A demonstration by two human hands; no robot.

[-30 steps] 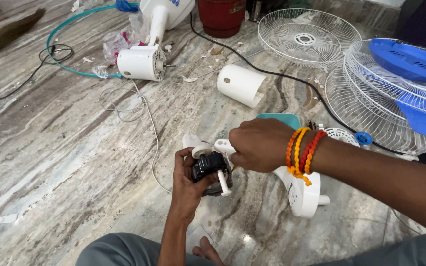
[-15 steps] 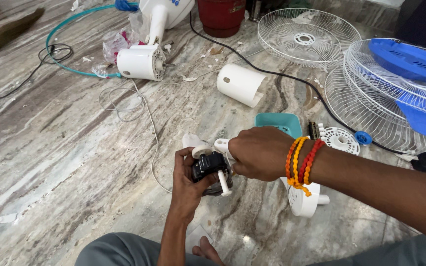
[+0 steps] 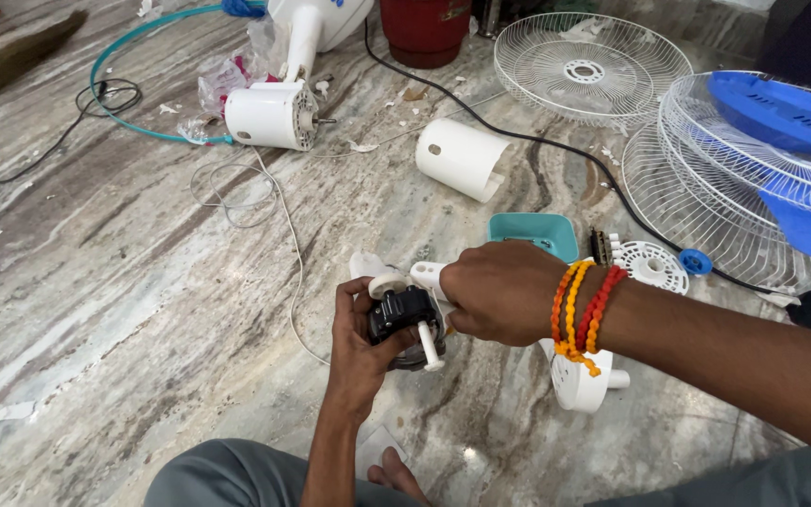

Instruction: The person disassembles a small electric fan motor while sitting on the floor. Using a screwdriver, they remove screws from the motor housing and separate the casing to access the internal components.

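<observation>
Small black motor unit (image 3: 405, 314) with white shafts, held low centre of view above the marble floor (image 3: 96, 310). Left hand (image 3: 360, 343) cups it from 7 o'clock, fingers curled tight around the body. Right hand (image 3: 499, 293) closes in from 3 o'clock; fingertips hidden behind the knuckles, so their pinch cannot be told. Since one second ago the right hand has slid lower and closer onto the unit, uncovering the teal tray (image 3: 537, 232) at 1 o'clock; unit itself unmoved. Judgement: fine work on the unit is under way. Outward: white cylinder cover (image 3: 460, 158) at 12, white fan motor (image 3: 272, 115) at 11, wire grilles (image 3: 593, 66) and blue blade (image 3: 781, 113) at 2.
</observation>
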